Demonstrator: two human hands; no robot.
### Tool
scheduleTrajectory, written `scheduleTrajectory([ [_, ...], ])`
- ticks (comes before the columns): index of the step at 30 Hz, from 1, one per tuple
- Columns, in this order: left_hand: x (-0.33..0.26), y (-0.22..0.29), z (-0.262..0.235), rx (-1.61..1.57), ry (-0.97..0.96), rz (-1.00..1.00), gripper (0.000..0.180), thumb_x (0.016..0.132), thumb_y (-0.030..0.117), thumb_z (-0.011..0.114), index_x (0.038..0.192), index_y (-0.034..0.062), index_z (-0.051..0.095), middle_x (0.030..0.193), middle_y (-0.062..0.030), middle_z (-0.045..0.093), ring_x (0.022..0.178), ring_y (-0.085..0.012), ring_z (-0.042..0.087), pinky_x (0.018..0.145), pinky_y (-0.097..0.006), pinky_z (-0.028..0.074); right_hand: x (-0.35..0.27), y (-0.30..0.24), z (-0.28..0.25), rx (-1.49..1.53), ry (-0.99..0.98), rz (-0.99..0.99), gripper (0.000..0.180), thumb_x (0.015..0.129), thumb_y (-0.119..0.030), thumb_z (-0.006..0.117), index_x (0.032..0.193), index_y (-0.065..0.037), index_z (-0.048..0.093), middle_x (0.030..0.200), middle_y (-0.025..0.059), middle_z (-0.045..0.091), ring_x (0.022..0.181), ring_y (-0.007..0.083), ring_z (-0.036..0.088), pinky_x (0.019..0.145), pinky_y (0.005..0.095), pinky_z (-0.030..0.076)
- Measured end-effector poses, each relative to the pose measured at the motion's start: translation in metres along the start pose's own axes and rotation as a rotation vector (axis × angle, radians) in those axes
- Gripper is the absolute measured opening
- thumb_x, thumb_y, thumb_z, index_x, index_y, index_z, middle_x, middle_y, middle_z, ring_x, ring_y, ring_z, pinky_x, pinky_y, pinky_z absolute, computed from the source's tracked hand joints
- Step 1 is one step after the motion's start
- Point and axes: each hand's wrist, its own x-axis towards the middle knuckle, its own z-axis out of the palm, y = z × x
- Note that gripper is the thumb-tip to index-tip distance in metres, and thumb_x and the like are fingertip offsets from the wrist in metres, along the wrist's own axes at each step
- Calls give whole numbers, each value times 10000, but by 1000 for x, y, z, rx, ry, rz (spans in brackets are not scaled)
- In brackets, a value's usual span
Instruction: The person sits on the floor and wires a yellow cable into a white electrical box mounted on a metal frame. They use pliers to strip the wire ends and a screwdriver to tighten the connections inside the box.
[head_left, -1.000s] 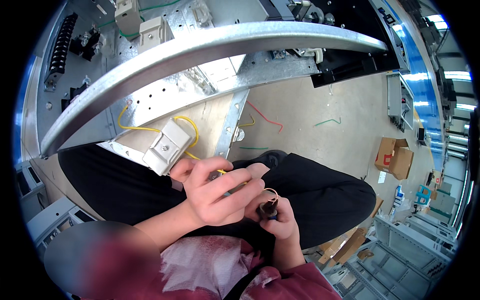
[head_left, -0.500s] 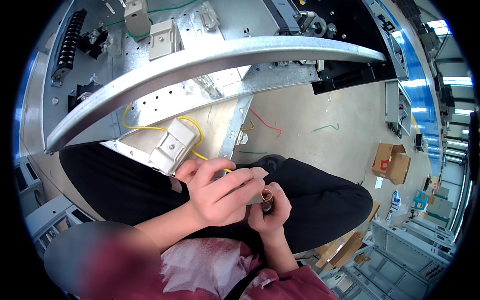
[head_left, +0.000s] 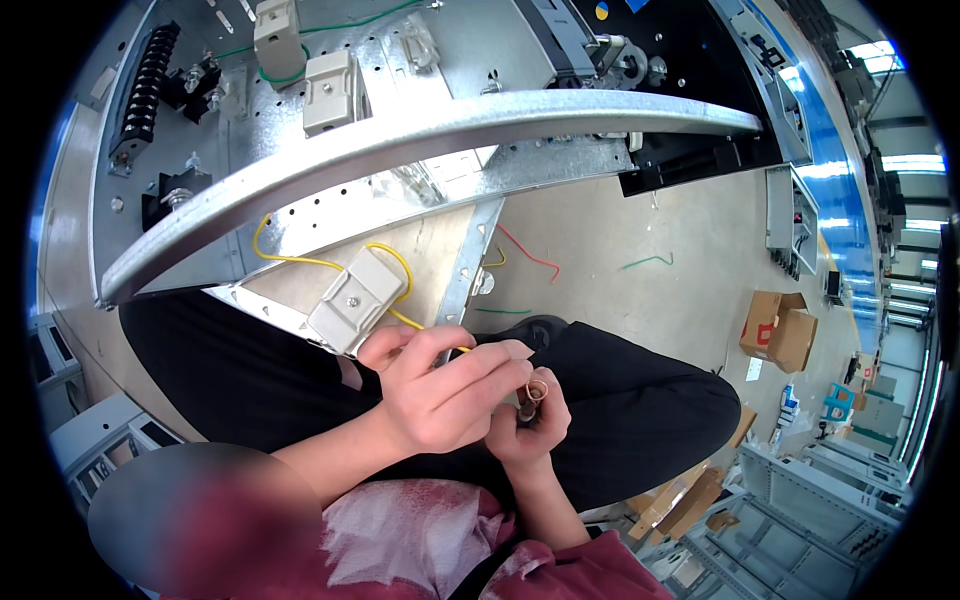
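My left hand (head_left: 440, 390) is closed around the end of a yellow wire (head_left: 400, 262), low in the middle of the view. The wire loops up behind a beige plastic block (head_left: 352, 300) fixed to the edge of a grey metal panel (head_left: 400, 140). My right hand (head_left: 528, 430) is just to the right of the left one, touching it, fingers curled around a small dark tool whose tip meets the wire end; the tool is mostly hidden. Both hands hover over my lap in black trousers (head_left: 640, 400).
The metal panel carries more beige blocks (head_left: 330, 90), a black terminal strip (head_left: 145, 90) and green wiring. Red and green wire offcuts (head_left: 530, 255) lie on the floor. Cardboard boxes (head_left: 780, 330) stand at right, grey cabinets (head_left: 790, 510) at lower right.
My hands have shifted slightly up and right while staying together on the wire end. The view has tilted, so the panel sits lower in the picture.
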Motion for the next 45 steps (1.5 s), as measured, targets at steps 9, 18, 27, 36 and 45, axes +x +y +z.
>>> scheduleTrajectory([
  [9,3,3,3,98,-30,-61,327,716,137,719,1008,218,842,1026,109,757,939,-173,663,928,-425,322,1,12,-49,208,-202,474,381,802,92,451,1145,-32,560,936,20,529,822,142,544,766,275,499],
  [18,2,5,6,88,-60,-61,374,695,147,730,1053,207,818,1061,71,737,1006,-204,678,988,-412,374,140,-59,-106,-257,-454,288,558,986,-11,692,1485,-1,442,1226,195,675,1144,309,688,1055,415,529],
  [27,-1,1,-1,112,-92,-26,352,718,166,729,1056,222,805,1079,68,725,1031,-198,657,974,-429,375,220,-111,9,-304,-807,-270,444,953,-120,815,1370,-49,679,1286,168,706,1187,407,685,1019,438,566],
  [36,6,5,-3,178,-159,-41,330,748,186,772,1077,200,787,1083,50,707,1042,-224,651,939,-458,334,213,-59,7,-193,-566,-559,460,881,-200,907,1272,-52,717,1334,136,680,1257,378,659,1059,454,547],
  [45,10,7,5,172,-127,-39,158,919,133,799,1072,173,810,1033,45,735,1023,-224,627,984,-427,307,194,53,-8,163,161,-283,213,997,-111,666,809,-12,650,702,88,607,630,231,583,612,337,464],
])
